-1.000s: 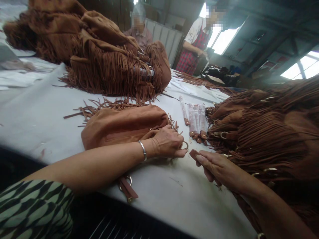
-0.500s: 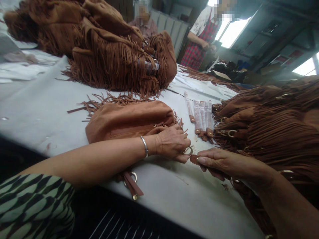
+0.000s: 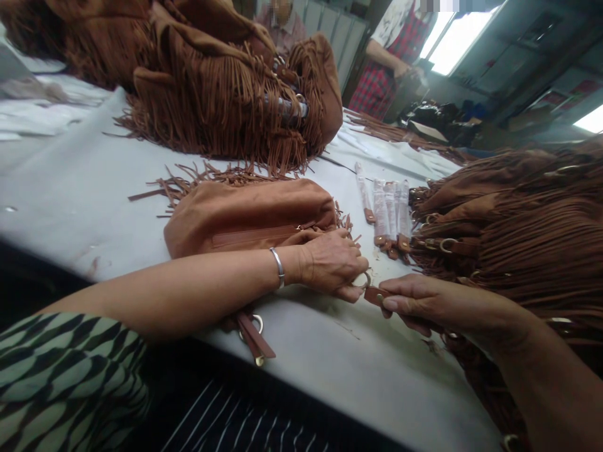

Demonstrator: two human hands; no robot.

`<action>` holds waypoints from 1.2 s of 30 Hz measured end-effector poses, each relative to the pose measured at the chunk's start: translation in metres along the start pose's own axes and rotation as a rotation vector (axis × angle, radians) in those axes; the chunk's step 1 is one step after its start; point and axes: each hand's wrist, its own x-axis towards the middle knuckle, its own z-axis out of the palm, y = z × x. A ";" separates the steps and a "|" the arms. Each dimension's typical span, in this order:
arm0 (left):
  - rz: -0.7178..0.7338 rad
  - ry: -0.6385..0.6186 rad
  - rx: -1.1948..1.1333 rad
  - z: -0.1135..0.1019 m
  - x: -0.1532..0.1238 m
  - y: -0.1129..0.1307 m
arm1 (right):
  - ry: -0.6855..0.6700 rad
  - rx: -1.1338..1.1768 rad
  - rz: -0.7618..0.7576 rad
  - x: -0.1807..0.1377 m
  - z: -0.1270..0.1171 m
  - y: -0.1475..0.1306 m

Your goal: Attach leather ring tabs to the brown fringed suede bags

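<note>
A pale, smooth-topped table is stretching across the workroom, and beyond it a person in a red-checked apron is standing. A tan, soft suede-like bag with long fringe is lying in front of the left hand; its contents are staying out of sight. Clear plastic sleeves are wrapping several slim strips, their brown tabs poking out at the near ends. Heaps of brown fringed bags are rising at the back left and at the right.

The left hand, fingers curled, is gripping a round gold-coloured metal ring near the bag's right end. The right hand is pinching a flat brown leather strap, its end pointing at the ring; whether they are touching is unclear.
</note>
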 end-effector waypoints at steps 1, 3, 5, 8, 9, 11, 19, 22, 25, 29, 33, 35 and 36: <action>0.003 -0.001 0.002 0.001 0.000 0.000 | -0.004 0.000 0.001 0.000 0.000 0.000; 0.012 -0.005 0.006 0.002 0.000 0.000 | -0.012 0.008 -0.003 0.001 0.000 0.000; 0.019 -0.012 0.014 0.002 0.000 0.000 | -0.019 0.018 -0.007 0.002 0.001 0.001; 0.027 -0.014 0.019 0.002 0.000 0.000 | -0.023 0.027 -0.003 0.003 0.001 0.002; 0.029 -0.015 0.015 0.002 -0.001 0.000 | -0.022 0.029 -0.003 0.004 0.001 0.003; 0.033 -0.021 0.006 0.001 -0.001 0.001 | -0.018 0.034 -0.006 0.005 0.002 0.004; 0.064 -0.010 -0.016 0.003 -0.002 0.002 | 0.071 0.041 -0.067 0.011 0.008 0.006; 0.090 -0.001 -0.019 0.006 -0.002 0.002 | 0.159 0.012 -0.096 0.012 0.010 0.005; 0.106 -0.004 -0.032 0.007 -0.002 0.001 | 0.246 -0.067 -0.132 0.013 0.013 0.004; 0.113 -0.030 -0.053 0.006 -0.002 -0.002 | 0.391 -0.144 -0.168 0.013 0.021 0.003; 0.116 -0.053 -0.064 0.004 -0.002 -0.002 | 0.488 -0.041 -0.125 0.018 0.032 0.004; 0.115 -0.054 -0.068 0.005 -0.002 -0.001 | 0.559 0.003 -0.103 0.022 0.037 0.005; 0.114 -0.054 -0.069 0.005 -0.002 -0.001 | 0.596 0.005 -0.096 0.024 0.038 0.005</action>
